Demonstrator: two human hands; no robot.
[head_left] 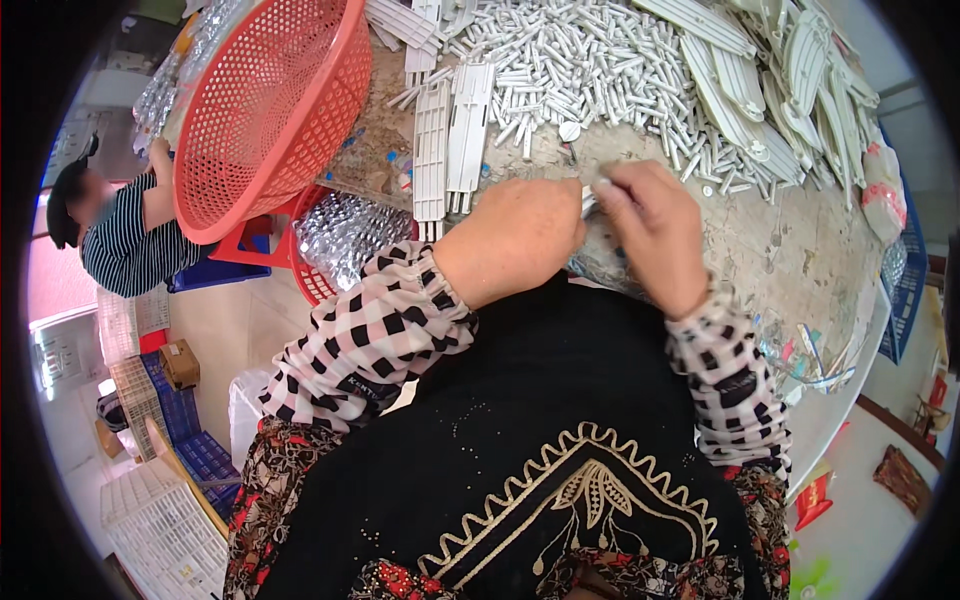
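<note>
Over the near edge of the worktable my left hand [515,238] is closed, back of the hand up, around a small white rod [588,199] whose end shows at its fingertips. Close on its right, my right hand [655,232] is bent in a pinch at the same rod end; its fingers are slightly blurred, and what lies between them is hidden. Just beyond my hands spreads a big heap of short white rods [590,65]. Two long slatted white plastic panels [468,125] lie side by side beyond my left hand.
A red perforated basket [225,130] tilts at the table's left, above silvery packed pieces [355,232]. Curved white plastic panels [735,90] are piled at the far right, near a clear bag with red marks [882,195]. A person in a striped shirt [140,235] is at the left.
</note>
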